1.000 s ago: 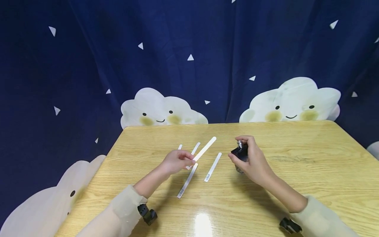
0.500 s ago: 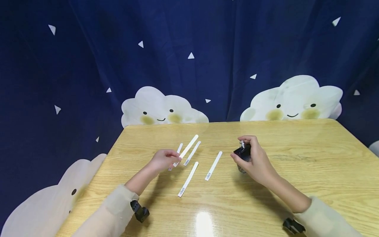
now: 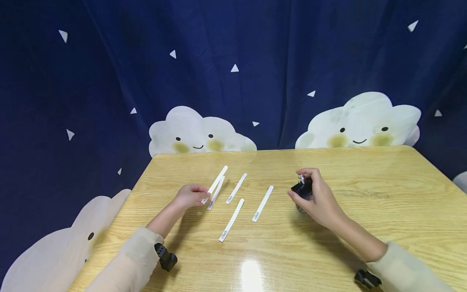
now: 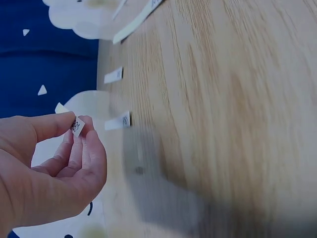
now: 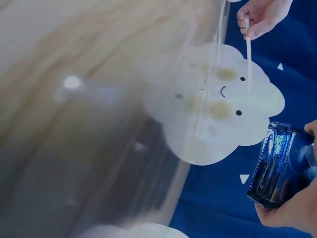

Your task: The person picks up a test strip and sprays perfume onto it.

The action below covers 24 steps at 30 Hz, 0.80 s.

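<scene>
My left hand (image 3: 187,198) pinches a white paper scent strip (image 3: 218,177) near its printed end, thumb against fingers. In the left wrist view that strip (image 4: 78,127) shows its lettered end, raised above the table. Just right of it, another strip (image 3: 216,193) lies on the table. My right hand (image 3: 322,202) grips a dark glass perfume bottle (image 3: 302,190) with a silver spray neck. One finger rests at the top of the neck. In the right wrist view the bottle (image 5: 282,168) appears blue and see-through, its base facing the camera.
Further strips lie apart on the wooden table (image 3: 365,227): one strip (image 3: 237,187) at the back, one strip (image 3: 232,220) nearer, one strip (image 3: 263,202) towards the bottle. A dark blue curtain (image 3: 233,93) with clouds hangs behind the table's far edge.
My left hand has carried its strip leftward, from above the middle strips to beside the leftmost one. My right hand, with the perfume bottle, has shifted slightly right.
</scene>
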Each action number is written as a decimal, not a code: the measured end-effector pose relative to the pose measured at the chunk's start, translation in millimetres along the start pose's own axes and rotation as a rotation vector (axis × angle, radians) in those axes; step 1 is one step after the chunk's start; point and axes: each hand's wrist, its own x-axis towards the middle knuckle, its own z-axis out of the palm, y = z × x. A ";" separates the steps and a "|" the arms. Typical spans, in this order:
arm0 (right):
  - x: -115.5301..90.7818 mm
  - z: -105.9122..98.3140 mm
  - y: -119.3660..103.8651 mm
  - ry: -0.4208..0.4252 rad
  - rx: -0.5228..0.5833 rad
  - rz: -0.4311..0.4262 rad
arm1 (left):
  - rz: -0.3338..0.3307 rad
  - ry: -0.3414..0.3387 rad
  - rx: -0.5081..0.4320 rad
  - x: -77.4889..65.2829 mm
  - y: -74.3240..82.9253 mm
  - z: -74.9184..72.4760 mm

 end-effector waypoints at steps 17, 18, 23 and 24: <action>-14.7 -2.0 30.5 -0.036 -0.036 -0.088 | -0.048 0.044 0.052 9.5 -20.0 -19.6; -15.6 -2.5 31.1 -0.045 -0.037 -0.091 | -0.053 0.046 0.052 9.1 -20.2 -20.0; -19.4 -4.6 33.8 -0.080 -0.040 -0.084 | -0.067 0.059 0.048 9.4 -22.1 -21.1; -20.3 -4.8 34.4 -0.087 -0.042 -0.079 | -0.070 0.061 0.046 9.6 -22.6 -21.2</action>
